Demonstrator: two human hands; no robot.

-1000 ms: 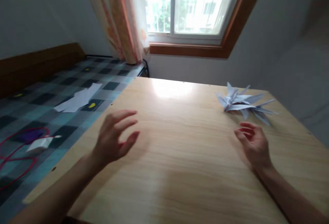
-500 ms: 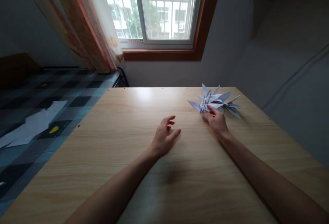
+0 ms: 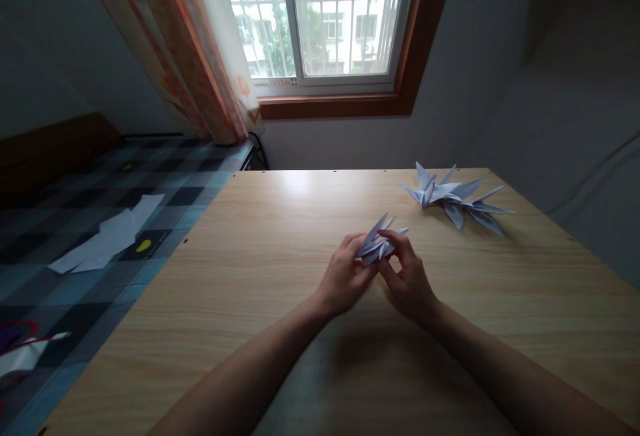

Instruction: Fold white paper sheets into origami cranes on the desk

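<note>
Above the middle of the wooden table (image 3: pixel 260 276), my two hands meet around a small bunch of folded paper cranes (image 3: pixel 373 244), white with pointed wings and tips. My left hand (image 3: pixel 345 276) is closed on the bunch from the left, its fingers partly behind the paper. From the right, my right hand (image 3: pixel 407 279) grips the same bunch between thumb and fingers. How many cranes are in it I cannot tell. Farther back on the right lies a pile of more white paper cranes (image 3: pixel 453 196), apart from both hands.
Left of the table is a bed with a checked cover (image 3: pixel 190 186). White paper sheets (image 3: pixel 113 236) lie on it, and a partly seen red and white item (image 3: pixel 25 349) is nearer. Behind the table are a window (image 3: pixel 345 23), a curtain (image 3: pixel 195 56) and a wall.
My right hand has taken paper cranes from the pile and brought them left and nearer. My left hand, open and bare before, has closed on them. The view has turned slightly left.
</note>
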